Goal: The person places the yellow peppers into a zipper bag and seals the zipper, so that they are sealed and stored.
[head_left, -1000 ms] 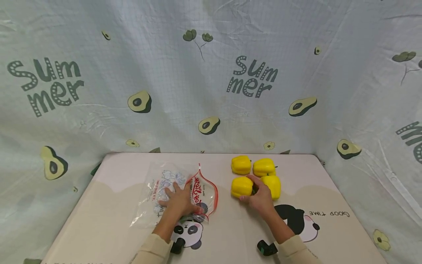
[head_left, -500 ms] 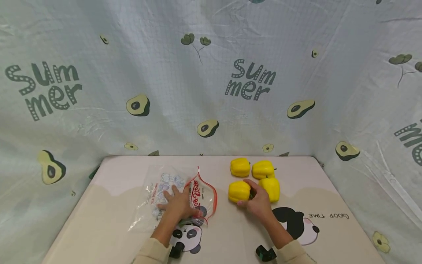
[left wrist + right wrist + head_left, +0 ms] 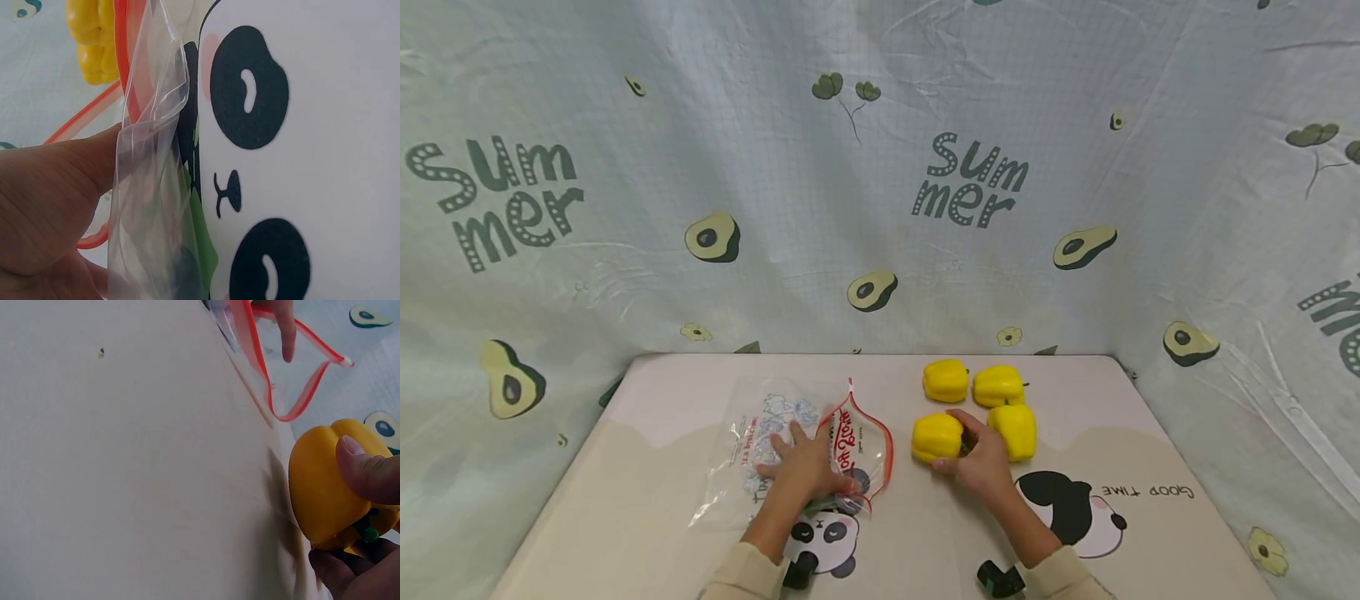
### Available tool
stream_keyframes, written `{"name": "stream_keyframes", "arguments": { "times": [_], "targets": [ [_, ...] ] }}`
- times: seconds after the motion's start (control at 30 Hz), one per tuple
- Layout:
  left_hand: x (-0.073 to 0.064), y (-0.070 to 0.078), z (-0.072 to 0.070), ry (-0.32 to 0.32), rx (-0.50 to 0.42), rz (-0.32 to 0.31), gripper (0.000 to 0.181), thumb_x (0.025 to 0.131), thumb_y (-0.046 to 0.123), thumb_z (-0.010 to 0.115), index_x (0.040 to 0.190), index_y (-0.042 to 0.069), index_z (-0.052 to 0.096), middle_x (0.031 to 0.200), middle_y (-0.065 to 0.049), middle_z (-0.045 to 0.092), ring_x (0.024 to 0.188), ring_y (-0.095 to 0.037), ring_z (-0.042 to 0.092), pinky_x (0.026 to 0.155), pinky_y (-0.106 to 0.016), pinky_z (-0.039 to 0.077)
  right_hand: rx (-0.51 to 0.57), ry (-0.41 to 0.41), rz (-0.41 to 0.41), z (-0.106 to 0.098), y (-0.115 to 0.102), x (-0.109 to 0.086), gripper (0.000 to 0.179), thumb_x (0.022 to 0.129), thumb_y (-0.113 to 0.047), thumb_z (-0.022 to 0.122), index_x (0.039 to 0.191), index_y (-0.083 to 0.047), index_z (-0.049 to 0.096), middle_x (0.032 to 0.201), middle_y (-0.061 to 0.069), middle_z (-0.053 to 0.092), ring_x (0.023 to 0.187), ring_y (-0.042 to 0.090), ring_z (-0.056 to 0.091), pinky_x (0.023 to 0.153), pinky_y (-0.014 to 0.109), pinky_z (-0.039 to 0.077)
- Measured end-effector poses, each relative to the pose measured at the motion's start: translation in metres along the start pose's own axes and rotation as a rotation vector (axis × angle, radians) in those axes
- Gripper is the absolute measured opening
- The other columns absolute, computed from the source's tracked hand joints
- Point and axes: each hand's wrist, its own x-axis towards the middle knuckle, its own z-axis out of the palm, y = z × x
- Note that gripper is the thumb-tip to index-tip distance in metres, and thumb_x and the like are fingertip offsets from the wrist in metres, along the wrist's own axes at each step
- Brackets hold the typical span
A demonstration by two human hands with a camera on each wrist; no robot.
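A yellow bell pepper [image 3: 935,438] is gripped by my right hand [image 3: 987,463], fingers on its far side and thumb on its near side. In the right wrist view that pepper [image 3: 319,487] shows its green stem toward the palm, close over the tabletop. My left hand [image 3: 805,468] rests with fingers spread on a clear zip bag [image 3: 724,479] that has a red-edged mouth. This mouth gapes to the right, toward the pepper. In the left wrist view clear plastic [image 3: 147,194] stands up beside the hand [image 3: 44,200]; its fingertips are hidden there.
Three more yellow peppers lie behind and right of the held one: one at back left [image 3: 945,381], another at back right [image 3: 997,386], and a front one [image 3: 1017,433] near my right knuckles. The pale table [image 3: 625,500] bears panda and dog prints; a patterned curtain [image 3: 790,208] hangs behind.
My right hand has moved slightly left with the pepper, away from the other peppers and toward the bag. The left hand stays on the bag. The head view has tilted a little.
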Motion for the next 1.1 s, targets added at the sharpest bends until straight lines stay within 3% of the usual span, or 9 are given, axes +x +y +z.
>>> {"name": "stream_keyframes", "arguments": {
  "times": [0.63, 1.1],
  "targets": [
    [0.002, 0.000, 0.002, -0.004, 0.016, 0.000, 0.122, 0.065, 0.044, 0.098, 0.165, 0.020, 0.031, 0.166, -0.043, 0.013, 0.147, -0.076, 0.004, 0.102, -0.097, 0.010, 0.045, -0.022, 0.010, 0.009, 0.000, -0.006, 0.079, 0.073, -0.002, 0.093, 0.145, -0.012, 0.061, 0.142, 0.011, 0.067, 0.129, 0.032, 0.064, 0.117, 0.054, 0.047],
    [0.003, -0.001, 0.002, -0.016, 0.019, -0.004, 0.123, 0.066, 0.044, 0.098, 0.165, 0.019, 0.030, 0.166, -0.043, 0.010, 0.147, -0.076, 0.004, 0.101, -0.097, 0.010, 0.069, -0.035, -0.026, 0.018, -0.002, -0.007, 0.080, 0.071, -0.002, 0.094, 0.143, -0.012, 0.061, 0.143, 0.011, 0.066, 0.133, 0.033, 0.063, 0.118, 0.054, 0.046]
  ]
}}
